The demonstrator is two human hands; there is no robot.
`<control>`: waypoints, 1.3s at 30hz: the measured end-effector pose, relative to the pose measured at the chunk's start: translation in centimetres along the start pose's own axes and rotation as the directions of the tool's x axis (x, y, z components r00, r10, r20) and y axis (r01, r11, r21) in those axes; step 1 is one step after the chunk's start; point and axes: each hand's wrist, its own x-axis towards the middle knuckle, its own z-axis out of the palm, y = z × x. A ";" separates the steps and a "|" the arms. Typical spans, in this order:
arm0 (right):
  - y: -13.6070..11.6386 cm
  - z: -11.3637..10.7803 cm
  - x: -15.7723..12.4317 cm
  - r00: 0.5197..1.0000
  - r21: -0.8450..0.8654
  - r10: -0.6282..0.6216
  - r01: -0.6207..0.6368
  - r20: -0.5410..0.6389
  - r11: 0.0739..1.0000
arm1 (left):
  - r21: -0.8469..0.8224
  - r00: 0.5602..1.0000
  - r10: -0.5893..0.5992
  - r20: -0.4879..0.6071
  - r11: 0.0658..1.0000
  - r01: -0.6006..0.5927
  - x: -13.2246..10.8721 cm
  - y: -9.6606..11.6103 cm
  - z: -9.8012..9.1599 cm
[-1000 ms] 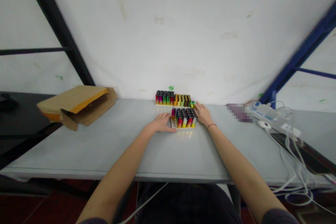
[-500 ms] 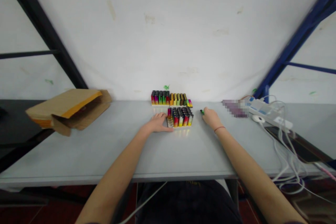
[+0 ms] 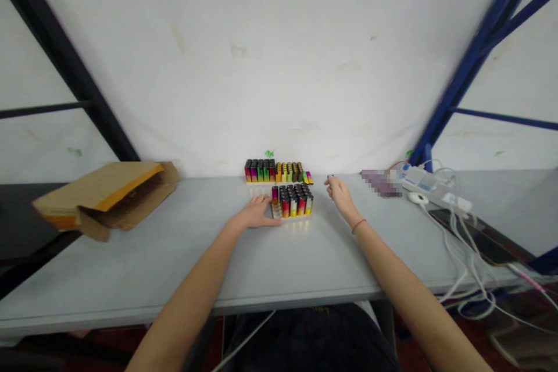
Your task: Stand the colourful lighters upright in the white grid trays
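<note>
Both forearms are bare and sleeveless. A thin red band point(image 3: 359, 225) circles the wrist below the right hand point(image 3: 337, 193). Dark clothing point(image 3: 305, 340) covers the lap.

Glossy plastic lighters point(image 3: 291, 200), smooth grey table point(image 3: 279, 256) (faintly reflective), matt cardboard box point(image 3: 104, 192)

Soft, even light leaves the far wall point(image 3: 279, 40) bright and washed out. The table point(image 3: 131, 256) shows a faint sheen, with weak reflections just near the lighters point(image 3: 291, 200). Wide-angle bending curves the edges. The blue frame point(image 3: 475, 52) at right is motion-blurred, and one patch point(image 3: 379, 181) is pixelated.
</note>
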 end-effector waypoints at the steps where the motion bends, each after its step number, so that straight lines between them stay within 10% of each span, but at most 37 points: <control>1: 0.1 0.1 0.1 0.999 0.033 0.039 -0.038 -0.012 0.999 | -0.001 1.000 0.000 -0.003 1.000 0.000 0.0 0.0 0.0; 11: -1.2 0.1 0.0 0.905 0.354 0.413 -0.422 0.104 0.835 | 0.008 1.000 -0.006 0.010 1.000 0.006 0.0 0.0 -0.1; 39: -1.3 0.2 -0.2 0.910 0.387 0.412 -0.394 0.041 0.834 | 0.014 1.000 0.013 -0.014 1.000 -0.013 0.3 -0.5 0.3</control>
